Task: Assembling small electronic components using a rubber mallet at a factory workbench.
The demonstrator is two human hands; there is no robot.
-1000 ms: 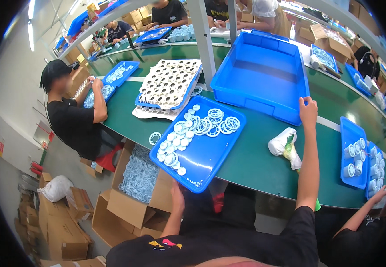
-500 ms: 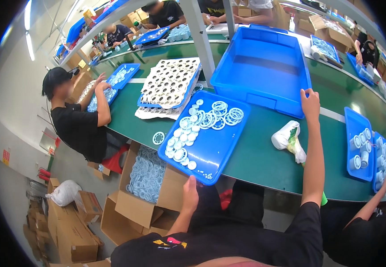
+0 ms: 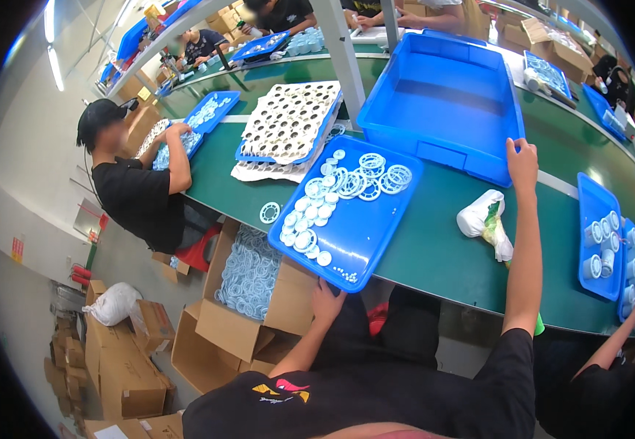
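A shallow blue tray (image 3: 365,234) lies tilted across the near edge of the green table. Pale blue plastic rings (image 3: 370,173) and small round white-blue discs (image 3: 308,219) are spread over it, with tiny bits by its near corner. At that near edge my left hand (image 3: 324,301) grips the tray from below, its fingers partly hidden. Beyond the tray stands a large, deep blue bin (image 3: 441,157) with a bare bottom. My right hand (image 3: 522,162) is closed over the bin's right near corner. A crumpled white-and-green plastic bag (image 3: 484,219) sits near my right forearm.
Left of the tray are stacked white hole-patterned trays (image 3: 288,121) and a loose ring (image 3: 270,213). Below the table edge, an open carton (image 3: 248,282) holds many rings. A co-worker (image 3: 138,190) works at left; blue trays of cups (image 3: 599,241) stand right. A metal post (image 3: 346,66) rises behind.
The whole view has shifted slightly, moving the scene right and up. My left hand has turned at the tray's near edge; my right hand stays on the bin's corner.
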